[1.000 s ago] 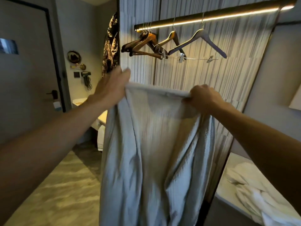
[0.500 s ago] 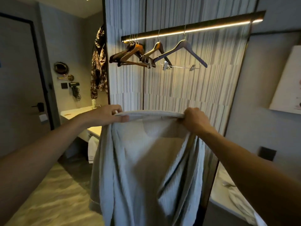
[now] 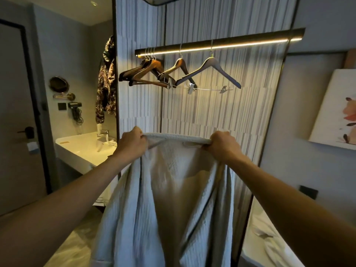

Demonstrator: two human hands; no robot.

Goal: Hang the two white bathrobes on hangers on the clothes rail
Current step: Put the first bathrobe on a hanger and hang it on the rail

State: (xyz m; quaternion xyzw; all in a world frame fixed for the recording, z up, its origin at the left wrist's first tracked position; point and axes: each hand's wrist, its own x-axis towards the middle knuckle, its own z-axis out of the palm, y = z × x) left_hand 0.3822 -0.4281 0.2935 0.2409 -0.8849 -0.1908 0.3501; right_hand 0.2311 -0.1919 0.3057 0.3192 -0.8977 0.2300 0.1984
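Both hands, left hand and right hand, are clenched on the collar of one robe, which is held spread below the rail. Above, every hanger on the rail is bare, so neither robe appears hung.

Centre frame, the bathrobe hangs between left hand and right hand, below the hangers on the clothes rail; sink at left.
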